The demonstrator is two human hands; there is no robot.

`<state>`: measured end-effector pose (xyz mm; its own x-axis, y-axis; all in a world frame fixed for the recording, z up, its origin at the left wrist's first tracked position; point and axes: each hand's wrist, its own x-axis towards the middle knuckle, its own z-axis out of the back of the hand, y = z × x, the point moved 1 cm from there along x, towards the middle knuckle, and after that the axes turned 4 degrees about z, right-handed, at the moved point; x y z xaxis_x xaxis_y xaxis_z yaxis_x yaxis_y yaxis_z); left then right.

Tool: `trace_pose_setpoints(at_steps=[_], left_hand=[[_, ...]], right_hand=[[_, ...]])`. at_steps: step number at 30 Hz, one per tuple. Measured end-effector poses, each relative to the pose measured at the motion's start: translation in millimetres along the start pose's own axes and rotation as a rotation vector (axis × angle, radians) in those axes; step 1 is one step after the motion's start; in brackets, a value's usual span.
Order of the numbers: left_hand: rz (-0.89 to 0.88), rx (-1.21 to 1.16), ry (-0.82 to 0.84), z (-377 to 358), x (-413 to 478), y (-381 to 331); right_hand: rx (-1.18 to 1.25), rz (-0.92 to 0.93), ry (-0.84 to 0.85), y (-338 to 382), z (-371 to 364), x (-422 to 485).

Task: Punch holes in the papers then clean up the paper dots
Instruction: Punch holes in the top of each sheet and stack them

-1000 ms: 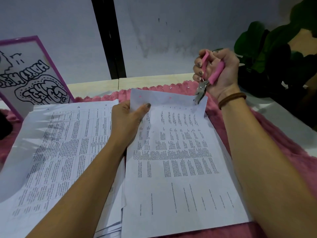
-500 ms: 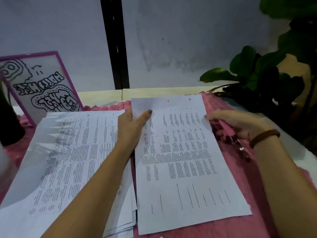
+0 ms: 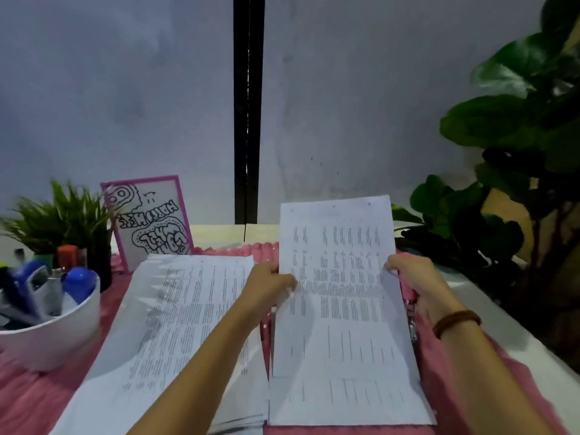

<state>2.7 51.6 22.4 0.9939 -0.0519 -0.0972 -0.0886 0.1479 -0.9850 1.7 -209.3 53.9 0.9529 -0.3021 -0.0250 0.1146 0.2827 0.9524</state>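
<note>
punched sheet (image 3: 340, 334) | side edges pinched | left hand (image 3: 267, 287), right hand (image 3: 416, 279)

Framed drawing (image 3: 150, 219), white bowl (image 3: 62, 337), leafy plant (image 3: 489, 120)

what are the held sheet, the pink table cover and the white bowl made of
Sheet: thin matte printed paper; it bows where held. Pink cover: soft matte fabric, seemingly fuzzy with a ribbed far edge. White bowl: smooth, faint sheen, ceramic or plastic; cannot tell which.
</note>
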Motion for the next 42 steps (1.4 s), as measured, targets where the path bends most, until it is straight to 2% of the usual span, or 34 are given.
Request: trace_pose_setpoints(at_steps=[5,8,12,17,20,24,27,29,32,35,39,42], left_hand=[[-0.347,0.044,-0.178,6,-22,-48],[-0.545,0.056,-0.228,5,-34,-62],[-0.652,0.081,-0.25,1,-48,-48],[-0.462,0.041,-0.249,-8,-56,-8],[-0.433,0.006,-0.271,-7,-53,-5],[-0.414,0.104,-0.3,0,-45,-16],[-0.453,0.147,-0.362,26,-51,-44],[-0.49,0.123,-0.373,52,-65,-65],[-0.458,0.083,-0.411,101,-91,-74],[-0.3,0.259,-0.519,144,-110,-46],[-0.042,0.424,-0.602,170,-126,13],[-0.012,0.506,-0.618,171,-135,41]], right_hand=[[0.072,0.294,-0.021,44,10,-18],[0.039,0.444,-0.049,64,17,-37],[-0.008,0.535,-0.052,59,16,-54],[-0.117,0.5,-0.057,23,5,-51],[-0.155,0.512,-0.133,19,4,-41],[-0.186,0.555,-0.141,50,-3,-49],[-0.122,0.58,-0.139,88,-9,-54],[-0.08,0.526,-0.111,112,-21,-58],[-0.033,0.32,0.02,125,-56,-64],[-0.14,0.131,0.301,107,-102,-71],[-0.496,0.118,0.566,68,-159,-84],[-0.597,0.155,0.546,43,-192,-86]])
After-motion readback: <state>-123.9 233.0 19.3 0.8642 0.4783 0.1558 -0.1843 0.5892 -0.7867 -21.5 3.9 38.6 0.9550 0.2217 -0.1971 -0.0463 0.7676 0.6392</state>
